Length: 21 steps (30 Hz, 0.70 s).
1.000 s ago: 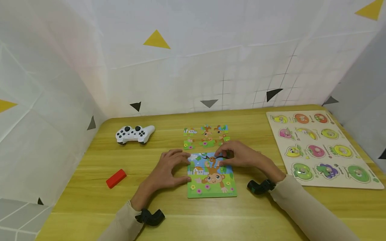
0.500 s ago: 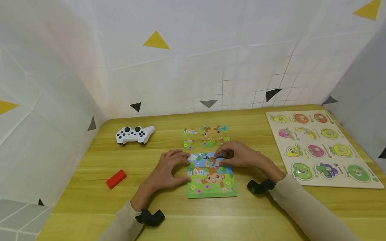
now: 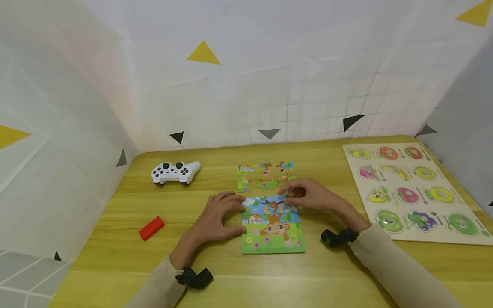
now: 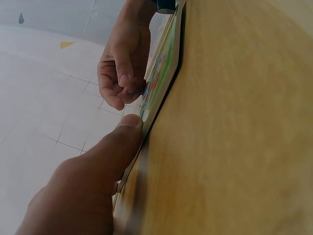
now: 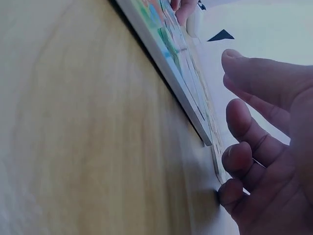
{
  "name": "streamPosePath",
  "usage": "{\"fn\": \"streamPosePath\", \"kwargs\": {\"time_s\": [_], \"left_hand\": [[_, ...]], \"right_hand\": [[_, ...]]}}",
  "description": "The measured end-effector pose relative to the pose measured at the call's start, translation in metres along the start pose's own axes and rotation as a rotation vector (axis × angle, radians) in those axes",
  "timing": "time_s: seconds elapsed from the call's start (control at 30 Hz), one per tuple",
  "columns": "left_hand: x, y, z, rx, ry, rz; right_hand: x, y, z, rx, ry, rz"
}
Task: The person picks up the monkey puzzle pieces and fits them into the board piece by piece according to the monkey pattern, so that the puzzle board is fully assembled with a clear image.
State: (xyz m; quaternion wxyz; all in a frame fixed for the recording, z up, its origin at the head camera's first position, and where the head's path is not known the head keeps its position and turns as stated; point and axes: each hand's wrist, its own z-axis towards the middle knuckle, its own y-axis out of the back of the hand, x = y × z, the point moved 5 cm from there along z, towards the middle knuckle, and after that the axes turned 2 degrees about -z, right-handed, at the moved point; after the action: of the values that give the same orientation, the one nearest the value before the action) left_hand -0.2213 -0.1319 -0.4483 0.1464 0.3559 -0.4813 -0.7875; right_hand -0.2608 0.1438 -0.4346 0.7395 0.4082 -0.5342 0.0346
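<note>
Smooth puzzle board (image 3: 272, 247), wood-grain table (image 3: 262, 284), plastic controller (image 3: 174, 172)

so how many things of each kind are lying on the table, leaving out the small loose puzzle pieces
Puzzle boards: 2 (the monkey puzzle and the fruit board)
Game controllers: 1 (the white controller)
Blocks: 1 (the red block)
Total: 4
</note>
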Motion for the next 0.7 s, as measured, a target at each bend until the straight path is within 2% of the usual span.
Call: {"fn": "streamPosePath", "kwargs": {"time_s": [0.3, 0.7], "left_hand": [[-0.0019, -0.0014, 0.0019, 0.0, 0.001, 0.003], [0.0002, -0.0016, 0.0007, 0.007, 0.016, 0.004]], "right_hand": [[-0.002, 0.0031, -0.0026, -0.006, -0.029, 0.053], [0.0024, 0.007, 0.0029, -0.069, -0.028, 0.021]]}}
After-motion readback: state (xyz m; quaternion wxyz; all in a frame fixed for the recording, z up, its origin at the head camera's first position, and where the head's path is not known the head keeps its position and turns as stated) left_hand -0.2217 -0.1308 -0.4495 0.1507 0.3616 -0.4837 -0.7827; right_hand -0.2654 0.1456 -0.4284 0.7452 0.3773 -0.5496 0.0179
